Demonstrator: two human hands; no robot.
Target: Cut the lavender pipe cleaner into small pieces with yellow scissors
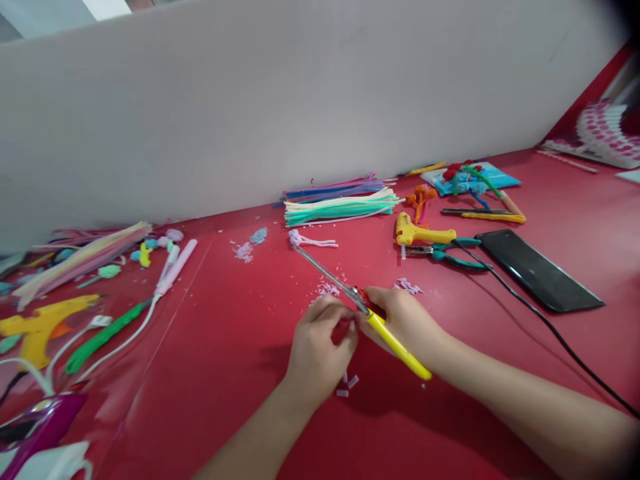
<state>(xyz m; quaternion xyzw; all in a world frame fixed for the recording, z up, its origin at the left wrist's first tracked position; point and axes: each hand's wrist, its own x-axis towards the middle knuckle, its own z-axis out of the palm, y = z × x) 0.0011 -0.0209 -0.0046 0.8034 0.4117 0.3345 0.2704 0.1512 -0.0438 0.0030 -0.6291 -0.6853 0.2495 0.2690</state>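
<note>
My right hand (407,320) is wrapped around a pair of scissors (325,272) with a long metal blade and yellow handle. The blade points up and left across the table. Close against it, my left hand (320,343) pinches thumb and forefinger together; whatever is between them is too small or hidden to make out. By the blade tip lies a pale lilac piece of pipe cleaner (296,238) with thin strands. Lilac clippings (327,289) are scattered behind my left hand, and small cut bits (343,393) lie in front of my hands.
Bundled pipe cleaners (340,208) lie along the wall. To the right are a yellow glue gun (425,233), green-handled pliers (460,259), a black phone (540,270) and a cable. Another yellow glue gun (43,327), a pink corded tool (175,267) and a green-handled tool (107,337) occupy the left.
</note>
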